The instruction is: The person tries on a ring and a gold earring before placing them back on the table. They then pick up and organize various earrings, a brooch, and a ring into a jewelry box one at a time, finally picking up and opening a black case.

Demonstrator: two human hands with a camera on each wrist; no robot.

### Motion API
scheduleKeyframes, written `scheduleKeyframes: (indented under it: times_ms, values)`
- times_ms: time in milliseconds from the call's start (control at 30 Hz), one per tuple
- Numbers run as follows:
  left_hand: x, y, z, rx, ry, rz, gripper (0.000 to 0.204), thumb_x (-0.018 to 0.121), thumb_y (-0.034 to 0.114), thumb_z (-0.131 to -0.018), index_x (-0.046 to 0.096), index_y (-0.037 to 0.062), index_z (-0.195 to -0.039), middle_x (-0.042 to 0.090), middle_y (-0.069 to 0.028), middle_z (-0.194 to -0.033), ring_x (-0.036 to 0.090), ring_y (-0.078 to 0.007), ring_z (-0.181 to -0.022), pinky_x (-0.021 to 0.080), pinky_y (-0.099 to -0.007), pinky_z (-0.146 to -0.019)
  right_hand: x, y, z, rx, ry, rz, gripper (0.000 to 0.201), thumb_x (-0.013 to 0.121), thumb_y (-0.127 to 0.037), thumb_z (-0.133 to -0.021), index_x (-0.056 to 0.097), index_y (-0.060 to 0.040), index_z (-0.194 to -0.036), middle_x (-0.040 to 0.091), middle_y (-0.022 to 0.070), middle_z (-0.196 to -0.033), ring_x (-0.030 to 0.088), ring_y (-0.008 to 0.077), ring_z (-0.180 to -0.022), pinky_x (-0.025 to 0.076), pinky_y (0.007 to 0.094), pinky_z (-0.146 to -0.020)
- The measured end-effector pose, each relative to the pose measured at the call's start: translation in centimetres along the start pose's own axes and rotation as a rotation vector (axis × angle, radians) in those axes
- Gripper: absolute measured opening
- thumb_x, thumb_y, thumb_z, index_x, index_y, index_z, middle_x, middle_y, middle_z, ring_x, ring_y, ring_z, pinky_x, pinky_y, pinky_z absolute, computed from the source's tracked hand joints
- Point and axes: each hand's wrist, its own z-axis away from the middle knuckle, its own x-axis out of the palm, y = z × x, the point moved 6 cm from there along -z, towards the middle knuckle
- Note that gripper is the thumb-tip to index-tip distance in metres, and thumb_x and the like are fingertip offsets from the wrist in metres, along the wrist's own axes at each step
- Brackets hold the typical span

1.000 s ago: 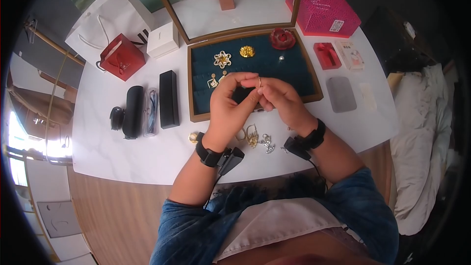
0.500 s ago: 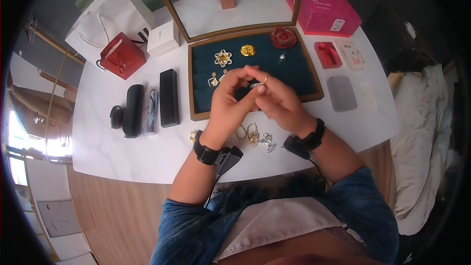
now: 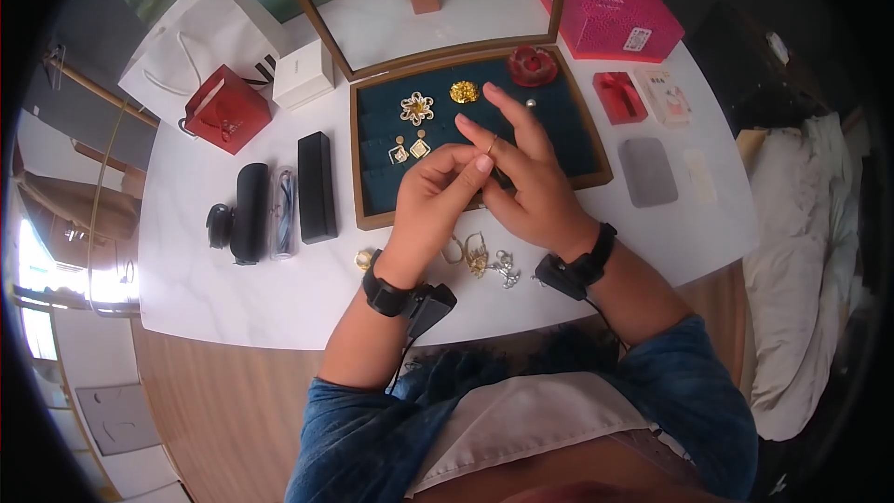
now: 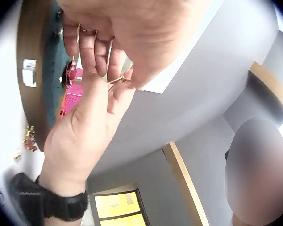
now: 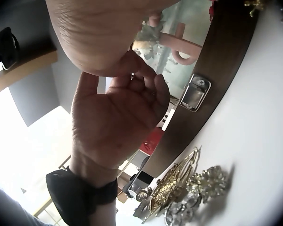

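In the head view both hands meet over the front of a display case with a teal lining (image 3: 368,191). My left hand (image 3: 433,200) pinches a thin gold ring (image 3: 491,143) between thumb and fingers. The ring sits around a finger of my right hand (image 3: 535,191), whose fingers point forward, spread and fairly straight. In the left wrist view the ring (image 4: 115,81) shows as a thin gold band by the left thumb. Inside the case lie a flower brooch (image 3: 416,109), a gold brooch (image 3: 464,91), square drop earrings (image 3: 419,146) and a pearl (image 3: 531,102).
Gold jewellery (image 3: 476,254) and silver jewellery (image 3: 504,270) lie in front of the case. A black glasses case (image 3: 250,214) and a long black box (image 3: 317,188) are at left. On the right are a small red box (image 3: 619,98) and a grey pad (image 3: 648,172).
The ring was upright between the fingertips and is now lower on a right finger. The right fingers have straightened and spread, and the left hand still pinches at the ring.
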Motion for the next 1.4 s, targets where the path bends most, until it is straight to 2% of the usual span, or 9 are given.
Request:
scheduleKeyframes:
  times_ms: [133, 333, 533, 800, 933, 1133, 1233, 1333, 1400]
  values:
    - [-0.6, 0.2, -0.1, 0.053, 0.123, -0.049, 0.025, 0.073, 0.023, -0.107, 0.075, 0.0007, -0.119, 0.072, 0.0012, -0.101, 0.064, -0.0060, -0.090, 0.052, -0.0228, -0.082, 0.2, 0.1, 0.1, 0.052, -0.033, -0.059, 0.071, 0.069, 0.000, -0.087, 0.057, -0.0121, -0.156, 0.038, 0.0259, -0.166, 0.041, 0.0451, -0.153, 0.034, 0.0505, -0.125]
    - [-1.2, -0.5, -0.2, -0.028, 0.127, -0.165, 0.028, 0.074, 0.028, -0.106, 0.077, 0.0008, -0.112, 0.072, 0.0009, -0.096, 0.062, -0.0046, -0.086, 0.049, -0.0211, -0.076, 0.7, 0.2, 0.3, 0.077, -0.065, -0.079, 0.076, 0.075, -0.002, -0.084, 0.056, -0.0127, -0.157, 0.035, 0.0250, -0.168, 0.038, 0.0442, -0.155, 0.034, 0.0507, -0.125]
    - [-1.0, -0.2, 0.1, -0.125, 0.125, -0.095, 0.030, 0.075, 0.031, -0.105, 0.078, 0.0019, -0.111, 0.074, 0.0011, -0.095, 0.062, -0.0038, -0.082, 0.049, -0.0198, -0.071, 1.1, 0.2, 0.2, 0.052, -0.110, -0.004, 0.073, 0.080, -0.005, -0.083, 0.060, -0.0123, -0.153, 0.035, 0.0237, -0.168, 0.041, 0.0434, -0.152, 0.036, 0.0504, -0.124]
    - [-0.7, 0.0, -0.1, -0.124, 0.054, 0.083, 0.024, 0.072, 0.020, -0.106, 0.075, 0.0028, -0.122, 0.075, 0.0016, -0.106, 0.066, -0.0043, -0.091, 0.051, -0.0201, -0.077, 0.8, -0.1, 0.0, 0.032, -0.128, -0.031, 0.071, 0.082, -0.008, -0.083, 0.063, -0.0136, -0.151, 0.034, 0.0236, -0.169, 0.043, 0.0439, -0.151, 0.036, 0.0504, -0.123]
    - [-0.5, 0.3, 0.1, -0.093, 0.004, 0.094, 0.025, 0.071, 0.016, -0.106, 0.074, 0.0046, -0.128, 0.075, 0.0011, -0.114, 0.066, -0.0048, -0.102, 0.052, -0.0215, -0.086, 0.7, 0.0, 0.2, 0.053, -0.109, -0.114, 0.069, 0.079, -0.002, -0.084, 0.065, -0.0132, -0.150, 0.028, 0.0251, -0.173, 0.030, 0.0430, -0.161, 0.029, 0.0503, -0.128]
    - [0.3, 1.3, 0.5, -0.031, -0.044, 0.059, 0.022, 0.068, 0.010, -0.104, 0.074, 0.0048, -0.124, 0.070, -0.0041, -0.133, 0.065, -0.0096, -0.112, 0.052, -0.0233, -0.081, 0.5, 0.1, 0.5, 0.027, -0.051, -0.257, 0.067, 0.077, 0.003, -0.082, 0.067, -0.0112, -0.147, 0.020, 0.0267, -0.176, 0.029, 0.0438, -0.161, 0.029, 0.0536, -0.127]
    - [0.2, 1.7, 0.5, 0.013, -0.109, 0.064, 0.030, 0.072, 0.009, -0.104, 0.069, 0.0037, -0.134, 0.073, 0.0006, -0.120, 0.066, -0.0081, -0.111, 0.054, -0.0245, -0.091, 1.2, 0.5, 0.6, 0.017, -0.080, -0.396, 0.067, 0.076, 0.005, -0.082, 0.066, -0.0096, -0.147, 0.020, 0.0267, -0.177, 0.031, 0.0439, -0.161, 0.031, 0.0542, -0.127]
    - [0.5, 2.2, 0.4, 0.088, -0.173, 0.101, 0.030, 0.072, 0.009, -0.104, 0.068, 0.0035, -0.133, 0.072, -0.0001, -0.123, 0.065, -0.0093, -0.114, 0.055, -0.0262, -0.093, 1.2, 0.0, 0.5, 0.039, -0.104, -0.472, 0.068, 0.075, 0.005, -0.082, 0.065, -0.0087, -0.148, 0.021, 0.0266, -0.176, 0.032, 0.0438, -0.160, 0.031, 0.0533, -0.127]
    - [0.8, 2.8, 0.5, 0.038, -0.150, 0.126, 0.029, 0.072, 0.008, -0.104, 0.068, 0.0036, -0.132, 0.073, -0.0007, -0.119, 0.066, -0.0098, -0.112, 0.055, -0.0261, -0.093, 1.2, -0.3, 0.5, 0.037, -0.095, -0.449, 0.069, 0.076, 0.005, -0.083, 0.064, -0.0089, -0.149, 0.024, 0.0268, -0.175, 0.033, 0.0435, -0.160, 0.032, 0.0522, -0.127]
